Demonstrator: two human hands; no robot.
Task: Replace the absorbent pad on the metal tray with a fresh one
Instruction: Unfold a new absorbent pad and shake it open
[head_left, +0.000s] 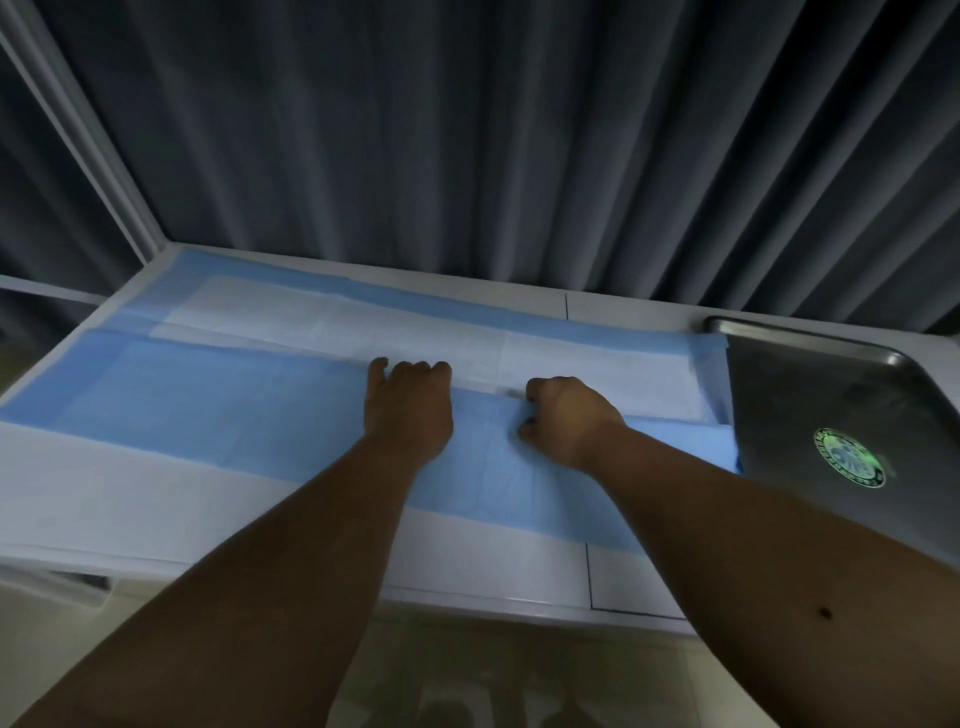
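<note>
Mid-frame, the left hand and right hand, fingers curled, gripped the blue pad's folded edge. Unfolding seemed underway; next, spreading it flat toward the metal tray at right.

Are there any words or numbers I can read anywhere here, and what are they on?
None can be read.
Round green sticker on the metal tray: ring of print around its edge, too blurred to read.
Blue and white pad: no print visible.
</note>
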